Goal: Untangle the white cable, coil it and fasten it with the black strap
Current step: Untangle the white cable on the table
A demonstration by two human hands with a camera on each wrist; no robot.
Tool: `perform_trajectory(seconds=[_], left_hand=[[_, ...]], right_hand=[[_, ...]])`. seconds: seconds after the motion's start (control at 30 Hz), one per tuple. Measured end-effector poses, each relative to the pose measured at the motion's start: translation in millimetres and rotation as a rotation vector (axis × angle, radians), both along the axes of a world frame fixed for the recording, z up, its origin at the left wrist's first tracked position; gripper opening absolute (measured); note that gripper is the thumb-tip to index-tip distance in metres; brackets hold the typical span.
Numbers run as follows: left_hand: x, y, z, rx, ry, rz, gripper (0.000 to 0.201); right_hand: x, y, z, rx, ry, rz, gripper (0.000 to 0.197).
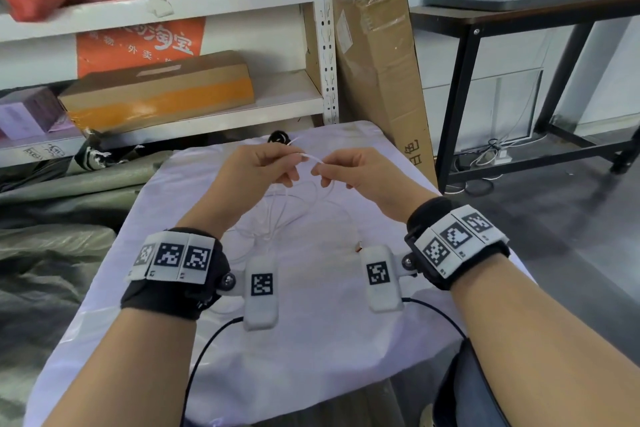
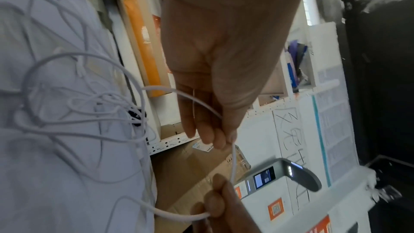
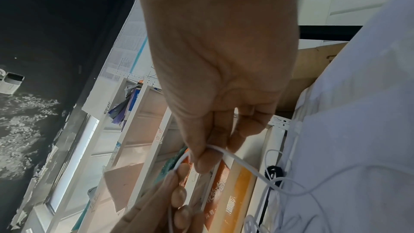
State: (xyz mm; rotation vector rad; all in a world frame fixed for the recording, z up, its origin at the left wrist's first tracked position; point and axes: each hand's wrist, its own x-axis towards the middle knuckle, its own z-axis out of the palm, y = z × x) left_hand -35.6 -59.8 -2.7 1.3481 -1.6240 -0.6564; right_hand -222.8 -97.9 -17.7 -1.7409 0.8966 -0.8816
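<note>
At the far left of the head view a white shelf rack (image 1: 322,45) carries a flat cardboard box (image 1: 156,90) sealed with orange tape, and an orange printed bag (image 1: 138,45) sits behind it. In the middle of the frame stands the table (image 1: 311,340), draped in a pale lilac-white cloth, and above it the left hand (image 1: 258,163) is raised with its fingers (image 2: 210,134) curled together, pinching the white cable (image 1: 313,158) between thumb and fingertips. The cable is thin, round and glossy white. A short taut span of it bridges the gap between the two hands, and the rest drops down to the cloth in a loose tangle of overlapping loops just below and between the wrists. In the left wrist view those loops cross one another many times at the left of the frame, with no tidy coil among them. The black strap (image 1: 278,136) lies as a small dark fuzzy ring at the table's far edge, just above the left hand in the head view, with a strand of cable running over it. Right of centre, the right hand (image 1: 360,172) pinches the same cable, its thumb and first fingers (image 3: 205,162) clamped on the strand while the other fingers fold in behind. Further right a tall cardboard carton (image 1: 377,62) leans against the rack, and a black-framed bench (image 1: 519,17) fills the upper right.
</note>
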Motion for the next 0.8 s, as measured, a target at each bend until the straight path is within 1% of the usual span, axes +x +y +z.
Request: perform_trajectory(seconds=[0.1,0.27,0.4,0.5,0.6,0.67,0.73,0.8], left_hand=[[6.5,-3.9,-5.0,-0.021,0.157,0.101,0.018],[20.1,-7.3,-4.6,-0.123,0.469,0.319,0.021],[35.6,-7.6,-0.1,-0.171,0.702,0.442,0.02],[46.5,-7.5,-3.4,-0.164,0.728,0.498,0.019],[55.0,-6.5,-3.5,-0.163,0.724,0.55,0.018],[59.6,-5.5,-2.8,-0.163,0.722,0.582,0.018],[62.1,-4.6,-3.9,-0.15,0.709,0.612,0.019],[62.3,-4.7,-5.3,-0.14,0.66,0.646,0.019]], right_hand=[[-0.6,-2.2,-4.3,0.06,0.055,0.005,0.017],[-4.6,-5.7,-14.2,0.16,0.197,0.028,0.017],[-8.6,-6.6,-18.8,0.271,0.247,-0.01,0.017],[-11.7,-7.7,-17.7,0.313,0.249,-0.039,0.017],[-15.6,-9.5,-14.9,0.27,0.369,-0.086,0.021],[-17.2,-10.3,-13.1,0.293,0.389,-0.088,0.023],[-17.0,-10.0,-11.3,0.373,0.336,-0.046,0.026],[-15.4,-8.3,-8.5,0.489,0.201,0.029,0.028]])
